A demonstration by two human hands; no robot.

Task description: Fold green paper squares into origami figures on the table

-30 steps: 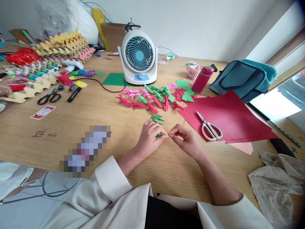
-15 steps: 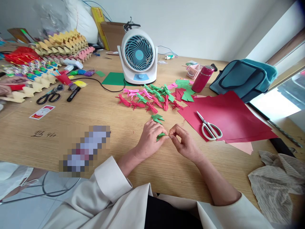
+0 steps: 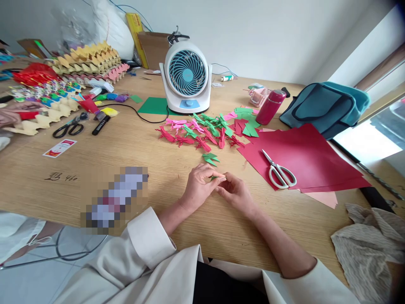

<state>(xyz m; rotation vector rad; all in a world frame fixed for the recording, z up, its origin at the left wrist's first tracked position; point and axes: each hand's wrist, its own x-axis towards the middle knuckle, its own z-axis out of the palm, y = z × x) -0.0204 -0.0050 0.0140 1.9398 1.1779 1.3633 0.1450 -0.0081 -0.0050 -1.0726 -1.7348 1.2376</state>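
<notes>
My left hand point(image 3: 200, 185) is closed in a pinch on a small piece of green paper point(image 3: 214, 177), mostly hidden by the fingers. Against its fingertips, my right hand point(image 3: 236, 192) is closed too, thumb and curled fingers meeting at the paper's end; what lies between them is hidden. Just beyond the hands lies a folded green paper piece point(image 3: 210, 158). Farther back is a loose heap of red, pink and green folded paper pieces point(image 3: 204, 133). White-handled scissors point(image 3: 281, 172) rest on red paper sheets point(image 3: 316, 164) to the right.
A white fan point(image 3: 187, 78) stands behind the heap, with a red flask point(image 3: 271, 107) and teal bag point(image 3: 322, 107) at right. Leftward are black-handled scissors point(image 3: 71, 127), a black marker point(image 3: 101, 125), egg trays point(image 3: 63, 110) and a blurred-out object point(image 3: 117, 196). Another person's hand point(image 3: 14, 114) shows far left.
My right hand has shifted left and turned, its fingers now overlapping the left fingertips. The left hand keeps its pinch on the green paper. The whole view has shifted slightly.
</notes>
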